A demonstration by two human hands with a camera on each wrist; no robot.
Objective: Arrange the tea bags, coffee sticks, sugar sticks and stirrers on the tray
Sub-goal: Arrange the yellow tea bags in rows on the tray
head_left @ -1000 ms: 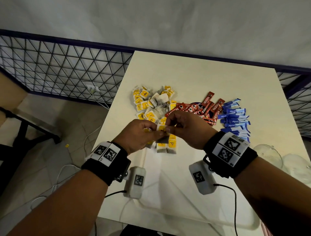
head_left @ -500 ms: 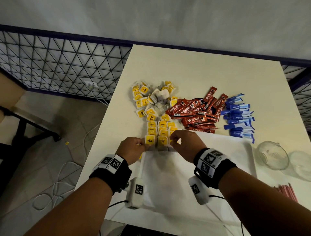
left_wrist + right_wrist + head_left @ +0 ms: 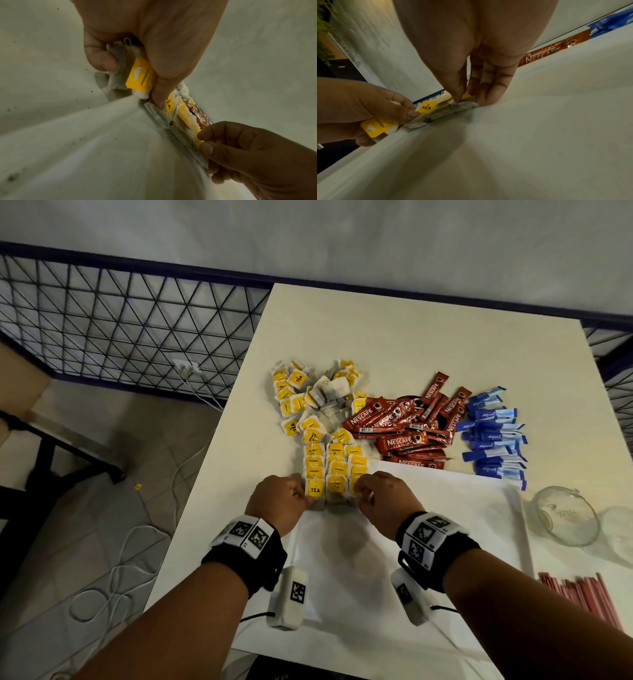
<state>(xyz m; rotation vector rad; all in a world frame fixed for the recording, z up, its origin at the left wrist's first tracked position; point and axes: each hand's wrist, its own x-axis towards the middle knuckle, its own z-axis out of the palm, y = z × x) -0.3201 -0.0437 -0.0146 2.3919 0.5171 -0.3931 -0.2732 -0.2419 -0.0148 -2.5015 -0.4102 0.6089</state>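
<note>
Head view first: three neat columns of yellow-tagged tea bags (image 3: 335, 470) run from the loose tea bag pile (image 3: 315, 398) down onto the far-left corner of the white tray (image 3: 479, 508). The left hand (image 3: 279, 503) sits at the left column's near end, thumb on the bag marked TEA, and the left wrist view shows a spare tea bag (image 3: 133, 73) curled into its palm, gauze grey-white, tag yellow. The right hand (image 3: 385, 503) pinches the right column's near bag between thumb and fingertips (image 3: 488, 97) against the tray floor. Red Nescafé coffee sticks (image 3: 407, 429) lie heaped beyond the tray, blue-and-white sugar sticks (image 3: 493, 436) beside them. Red stirrers (image 3: 579, 594) lie right of the tray, near a glass bowl (image 3: 565, 515).
</note>
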